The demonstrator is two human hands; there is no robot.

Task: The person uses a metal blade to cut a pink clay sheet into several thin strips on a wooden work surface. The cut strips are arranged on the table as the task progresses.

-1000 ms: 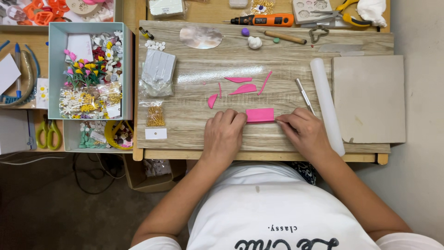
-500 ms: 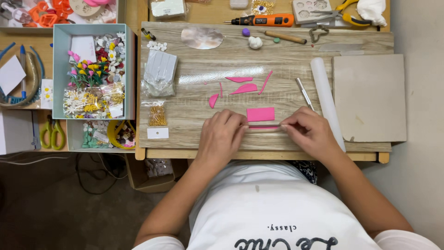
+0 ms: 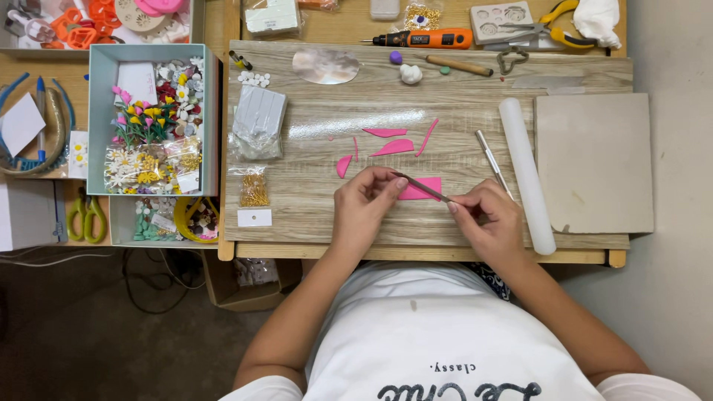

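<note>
A: Report hand states.

B: Left hand (image 3: 362, 210) is pinched shut, thumb and forefinger gripping one end of a thin flexible blade (image 3: 422, 187). Right hand (image 3: 485, 220) is likewise closed on the other end. The blade spans between them, raised slightly above the pink clay slab (image 3: 425, 190).

A: Location of the slab?

B: On the wooden work board (image 3: 312, 148), at about 6 o'clock of the board's centre, directly under the blade. Trimmed pink offcuts (image 3: 392, 147) lie at 12 o'clock from it, near but apart. The clear roller (image 3: 526, 174) lies at 3 o'clock, and a thin metal tool (image 3: 491, 158) sits between roller and slab.

A: Step in hand?

B: Judged as trimming: the blade appears aligned across the slab for a cut.

A: Requirement for the next move?

B: Probably even downward pressure from both hands, with the blade kept straight so the edge comes out clean.
</note>
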